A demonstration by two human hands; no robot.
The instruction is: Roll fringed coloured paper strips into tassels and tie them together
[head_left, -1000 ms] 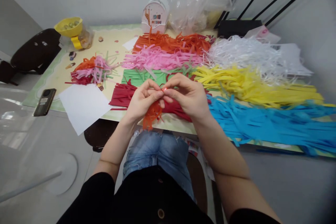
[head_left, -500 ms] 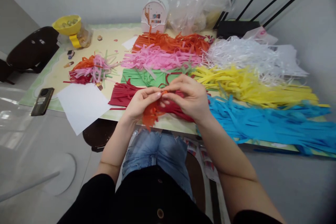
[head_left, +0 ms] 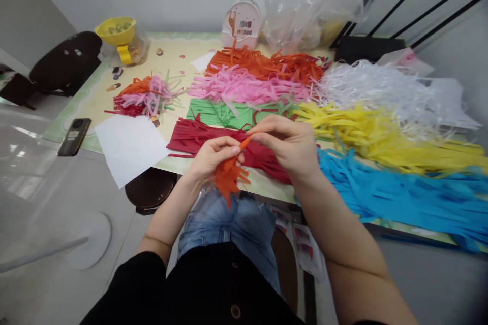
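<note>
A bunch of orange paper strips (head_left: 230,177) hangs between my hands above the table's front edge. My left hand (head_left: 213,160) is closed around its middle, and the loose ends dangle below. My right hand (head_left: 287,144) pinches the narrow upper end, drawn out taut and slanting up to the right. Just behind the hands lies a pile of dark red strips (head_left: 190,137), with green strips (head_left: 213,111) beyond it. To the right of my right hand are blue strips (head_left: 381,188) and yellow strips (head_left: 354,122).
Pink strips (head_left: 236,85), orange strips (head_left: 263,63) and white strips (head_left: 366,86) lie farther back. On the left are a mixed tassel bundle (head_left: 141,95), white paper (head_left: 129,144), a phone (head_left: 74,137) and a jar with a yellow funnel (head_left: 116,33). A pink bucket (head_left: 244,23) stands behind.
My right hand has moved up and right from my left, stretching the orange bunch's end between them. The view has shifted slightly, so the table appears farther right.
</note>
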